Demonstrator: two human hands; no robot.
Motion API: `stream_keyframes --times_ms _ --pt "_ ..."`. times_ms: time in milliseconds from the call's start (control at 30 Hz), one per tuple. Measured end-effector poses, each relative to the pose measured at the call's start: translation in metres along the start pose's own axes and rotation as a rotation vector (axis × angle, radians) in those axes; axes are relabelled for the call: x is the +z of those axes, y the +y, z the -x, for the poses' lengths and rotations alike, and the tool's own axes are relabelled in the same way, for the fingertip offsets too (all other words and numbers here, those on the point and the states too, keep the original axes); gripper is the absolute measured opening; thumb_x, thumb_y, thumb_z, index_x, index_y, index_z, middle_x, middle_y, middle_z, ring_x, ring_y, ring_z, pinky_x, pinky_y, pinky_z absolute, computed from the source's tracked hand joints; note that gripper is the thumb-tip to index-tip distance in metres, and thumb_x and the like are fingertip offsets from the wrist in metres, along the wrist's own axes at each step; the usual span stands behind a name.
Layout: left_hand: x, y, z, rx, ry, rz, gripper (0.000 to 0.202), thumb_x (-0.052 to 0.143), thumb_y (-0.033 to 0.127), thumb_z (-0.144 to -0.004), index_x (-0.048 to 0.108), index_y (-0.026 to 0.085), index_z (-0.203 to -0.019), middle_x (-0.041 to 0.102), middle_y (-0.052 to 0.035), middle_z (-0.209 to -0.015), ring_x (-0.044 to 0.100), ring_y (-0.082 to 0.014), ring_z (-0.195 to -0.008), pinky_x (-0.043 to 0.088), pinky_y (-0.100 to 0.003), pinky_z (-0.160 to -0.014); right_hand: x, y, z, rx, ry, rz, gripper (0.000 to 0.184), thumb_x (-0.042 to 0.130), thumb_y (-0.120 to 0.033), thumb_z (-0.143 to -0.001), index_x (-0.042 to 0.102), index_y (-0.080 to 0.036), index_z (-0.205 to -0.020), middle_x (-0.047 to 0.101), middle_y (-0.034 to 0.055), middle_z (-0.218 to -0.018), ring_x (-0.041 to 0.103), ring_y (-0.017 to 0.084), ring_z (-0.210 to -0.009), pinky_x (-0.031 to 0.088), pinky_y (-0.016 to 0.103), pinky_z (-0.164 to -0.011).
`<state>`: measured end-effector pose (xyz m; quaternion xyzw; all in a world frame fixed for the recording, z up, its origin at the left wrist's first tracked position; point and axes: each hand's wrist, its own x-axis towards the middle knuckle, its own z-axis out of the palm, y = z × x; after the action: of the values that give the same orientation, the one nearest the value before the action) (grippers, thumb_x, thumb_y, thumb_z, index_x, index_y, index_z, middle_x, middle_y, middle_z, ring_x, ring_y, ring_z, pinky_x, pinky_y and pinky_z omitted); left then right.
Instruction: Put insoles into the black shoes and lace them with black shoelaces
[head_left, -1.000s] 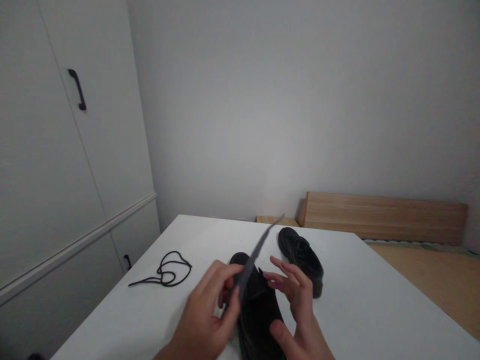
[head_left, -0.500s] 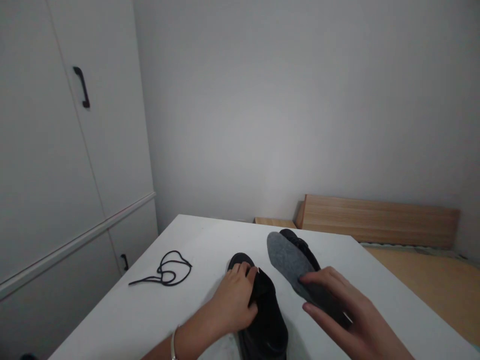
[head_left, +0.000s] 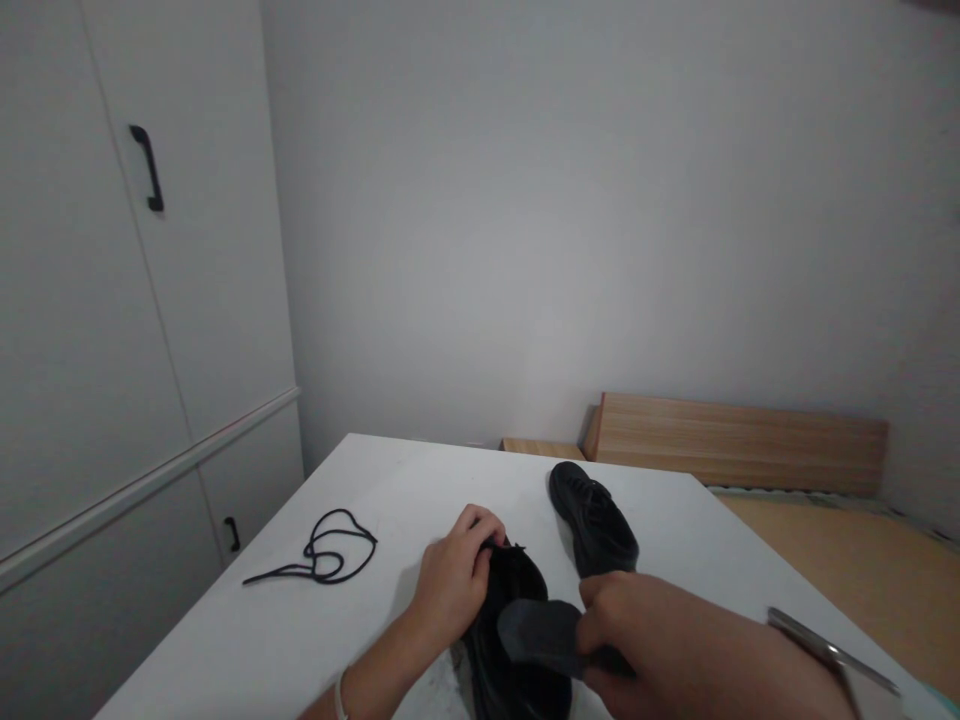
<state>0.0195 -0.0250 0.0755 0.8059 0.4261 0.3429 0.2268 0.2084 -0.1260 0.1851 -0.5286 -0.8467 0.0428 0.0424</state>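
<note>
A loose black lace (head_left: 315, 550) lay in a tangle on the white tabletop (head_left: 352, 640), well apart from the work.

The left hand (head_left: 454, 585) was clenched on the far edge of the near shoe (head_left: 504, 590), fingers curled over what looked like the tongue or collar, with the wrist low and the forearm coming in from the lower left. Judging by that, the hold was best used to pin the shoe flat and pull its mouth wide, not merely to steady it.

The dark insole (head_left: 541, 632) hung just over that shoe's opening, roughly level, its rounded free end pointing left. It would probably sit best if fed in shallow with the leading end first and kept flat, so it could not fold or ride up on the lining. Whether any part already touched the shoe could not be told.

The far shoe (head_left: 596, 520) stood untouched beyond, on its sole.

The right hand (head_left: 645, 640) was grasping the insole's right end, fingers wrapped round it, back of the hand to the camera, the forearm entering from the lower right. A grip nearer the middle would likely give more control. A thin metal strip (head_left: 829, 650) showed past the arm, too blurred to name.
</note>
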Motion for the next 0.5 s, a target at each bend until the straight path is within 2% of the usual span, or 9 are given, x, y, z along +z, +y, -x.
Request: stream_keyframes --times_ms 67,100,200,300,400,500 --pt "0.002 -0.002 0.0 -0.044 0.029 0.025 0.029 0.045 0.004 -0.08 0.053 0.026 -0.098 0.063 0.0013 -0.105 0.061 -0.0179 -0.095 0.044 -0.028 -0.083 -0.002 -0.013 -0.018 -0.014 -0.154 0.126 0.018 0.059 -0.013 -0.072 0.073 -0.018 -0.062 0.072 0.0076 -0.066 0.065 0.019 -0.054 0.037 0.024 -0.046" --pt "0.003 -0.003 0.001 -0.073 0.043 0.039 0.029 0.047 0.006 -0.081 0.052 0.027 -0.101 0.064 0.0017 -0.103 0.061 -0.0182 -0.096 0.044 -0.028 -0.082 0.0 -0.019 -0.028 -0.008 -0.19 0.185 0.017 0.059 -0.013 -0.073 0.074 -0.016 -0.065 0.073 0.0105 -0.068 0.067 0.021 -0.056 0.038 0.025 -0.046" --pt "0.003 -0.006 0.001 -0.134 0.061 0.066 0.03 0.05 0.009 -0.082 0.05 0.027 -0.106 0.067 0.0029 -0.102 0.063 -0.0183 -0.096 0.043 -0.028 -0.081 0.014 -0.035 -0.054 0.027 -0.192 0.273 0.014 0.062 -0.01 -0.072 0.076 -0.012 -0.073 0.074 0.0157 -0.071 0.069 0.024 -0.061 0.044 0.026 -0.05" --pt "0.003 -0.008 0.001 -0.134 0.051 0.056 0.023 0.051 0.011 -0.084 0.056 0.027 -0.1 0.069 0.0031 -0.099 0.064 -0.0184 -0.094 0.042 -0.027 -0.077 0.04 -0.044 -0.074 0.105 -0.182 0.231 0.021 0.058 -0.002 -0.076 0.076 -0.007 -0.085 0.075 0.0202 -0.08 0.073 0.029 -0.074 0.052 0.03 -0.061" --pt "0.003 -0.01 0.002 -0.16 0.048 0.06 0.019 0.052 0.011 -0.084 0.061 0.025 -0.094 0.07 0.0028 -0.094 0.064 -0.0183 -0.091 0.041 -0.026 -0.075 0.066 -0.045 -0.09 0.183 -0.173 0.174 0.031 0.049 0.003 -0.082 0.074 -0.003 -0.098 0.075 0.0227 -0.091 0.073 0.032 -0.086 0.055 0.034 -0.069" --pt "0.003 -0.011 0.003 -0.177 0.053 0.089 0.02 0.053 0.01 -0.084 0.064 0.024 -0.092 0.071 0.0027 -0.093 0.065 -0.0173 -0.088 0.04 -0.024 -0.072 0.086 -0.041 -0.098 0.206 -0.174 0.134 0.035 0.045 0.004 -0.083 0.073 -0.004 -0.102 0.075 0.0212 -0.095 0.073 0.03 -0.089 0.055 0.033 -0.075"
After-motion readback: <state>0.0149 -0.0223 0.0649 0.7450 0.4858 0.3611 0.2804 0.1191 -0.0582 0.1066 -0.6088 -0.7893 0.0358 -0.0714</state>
